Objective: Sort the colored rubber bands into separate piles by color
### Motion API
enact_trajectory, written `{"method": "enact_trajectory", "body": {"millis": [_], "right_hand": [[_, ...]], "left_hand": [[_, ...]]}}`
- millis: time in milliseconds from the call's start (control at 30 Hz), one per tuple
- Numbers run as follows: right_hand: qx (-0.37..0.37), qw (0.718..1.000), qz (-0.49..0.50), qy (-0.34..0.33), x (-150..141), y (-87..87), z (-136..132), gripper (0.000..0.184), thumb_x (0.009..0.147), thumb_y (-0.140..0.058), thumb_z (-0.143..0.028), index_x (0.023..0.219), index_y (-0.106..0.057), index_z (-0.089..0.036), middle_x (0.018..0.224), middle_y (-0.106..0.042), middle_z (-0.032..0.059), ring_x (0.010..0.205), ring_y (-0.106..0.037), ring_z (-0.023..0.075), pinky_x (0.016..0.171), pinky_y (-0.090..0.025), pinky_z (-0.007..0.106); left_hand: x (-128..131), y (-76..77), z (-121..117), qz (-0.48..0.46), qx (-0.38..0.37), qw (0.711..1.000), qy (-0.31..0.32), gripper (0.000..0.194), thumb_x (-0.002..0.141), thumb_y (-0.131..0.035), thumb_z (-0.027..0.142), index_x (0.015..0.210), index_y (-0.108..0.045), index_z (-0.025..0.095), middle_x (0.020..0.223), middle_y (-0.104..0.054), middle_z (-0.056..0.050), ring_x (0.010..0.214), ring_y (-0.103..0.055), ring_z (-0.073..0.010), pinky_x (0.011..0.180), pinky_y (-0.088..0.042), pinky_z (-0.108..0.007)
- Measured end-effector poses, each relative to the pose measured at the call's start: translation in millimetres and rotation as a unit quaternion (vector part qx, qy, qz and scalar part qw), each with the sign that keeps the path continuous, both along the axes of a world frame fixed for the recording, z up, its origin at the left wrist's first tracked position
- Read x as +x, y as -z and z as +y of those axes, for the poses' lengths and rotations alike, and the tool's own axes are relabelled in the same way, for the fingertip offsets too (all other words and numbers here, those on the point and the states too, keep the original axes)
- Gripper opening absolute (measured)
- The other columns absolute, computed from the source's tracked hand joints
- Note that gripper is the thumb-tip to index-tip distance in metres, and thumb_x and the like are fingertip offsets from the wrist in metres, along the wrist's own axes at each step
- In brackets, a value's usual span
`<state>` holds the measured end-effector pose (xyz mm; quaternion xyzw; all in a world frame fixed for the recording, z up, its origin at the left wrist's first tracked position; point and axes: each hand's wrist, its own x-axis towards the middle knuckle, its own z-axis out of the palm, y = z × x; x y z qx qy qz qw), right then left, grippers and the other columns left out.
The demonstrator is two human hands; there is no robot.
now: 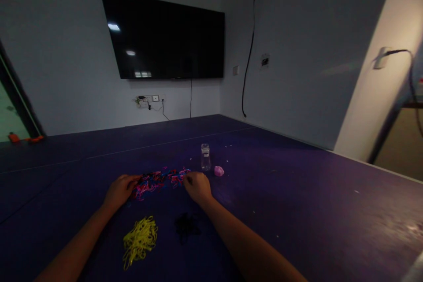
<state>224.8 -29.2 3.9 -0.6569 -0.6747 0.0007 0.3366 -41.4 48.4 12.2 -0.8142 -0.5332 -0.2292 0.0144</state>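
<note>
A mixed heap of pink, blue, red and dark rubber bands (150, 184) is spread between my hands on the purple floor. At its left edge, my left hand (120, 190) rests with fingers stretched towards the bands, the tips touching them. My right hand (198, 186) is curled closed at the heap's right end; whatever its fingers pinch is hidden. Closer to me lies a pile of yellow rubber bands (140, 239), and to its right a pile of black rubber bands (187, 225). Beyond my right hand stands a clear bottle (205, 161) without a lid, beside a pink cap (218, 171).
Small white scraps dot the purple floor (297, 211). A large black television (168, 39) hangs on the far wall above sockets with cables (148, 99). A black cable (249, 53) dangles down the right wall. Orange objects (13, 137) lie at the far left.
</note>
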Motion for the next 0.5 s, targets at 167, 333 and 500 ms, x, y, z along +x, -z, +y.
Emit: {"method": "enact_trajectory", "body": {"millis": [167,333,500], "right_hand": [[0.0,1.0,-0.004,0.002,-0.7,1.2,0.4,0.027,0.081,-0.044,-0.032,0.067,-0.063,-0.021,0.068,-0.065,0.0011,0.061,-0.057,0.0113,0.05,-0.025,0.021],[-0.003,1.0,-0.013,-0.001,-0.5,-0.3,-0.4,0.026,0.081,-0.044,-0.032,0.069,-0.065,-0.021,0.069,-0.065,0.002,0.063,-0.057,0.0115,0.052,-0.027,0.02],[0.004,1.0,-0.014,0.001,-0.7,-0.6,-1.6,0.028,0.082,-0.042,-0.033,0.068,-0.064,-0.021,0.068,-0.065,0.0015,0.062,-0.057,0.0115,0.051,-0.026,0.021]], "left_hand": [[1.1,-2.8,0.3,0.017,-0.003,0.999,-0.034,0.034,0.079,-0.038,0.028,0.097,-0.065,0.017,0.089,-0.067,-0.007,0.082,-0.061,-0.0203,0.072,-0.044,-0.027],[5.1,-8.3,-4.3,0.071,-0.003,0.997,-0.043,0.032,0.08,-0.037,0.022,0.095,-0.065,0.02,0.091,-0.067,-0.006,0.085,-0.06,-0.0192,0.071,-0.044,-0.025],[8.6,-8.6,-3.3,0.132,-0.004,0.99,-0.05,0.033,0.08,-0.037,0.015,0.099,-0.062,0.021,0.096,-0.066,-0.005,0.093,-0.057,-0.0197,0.072,-0.042,-0.025]]}}
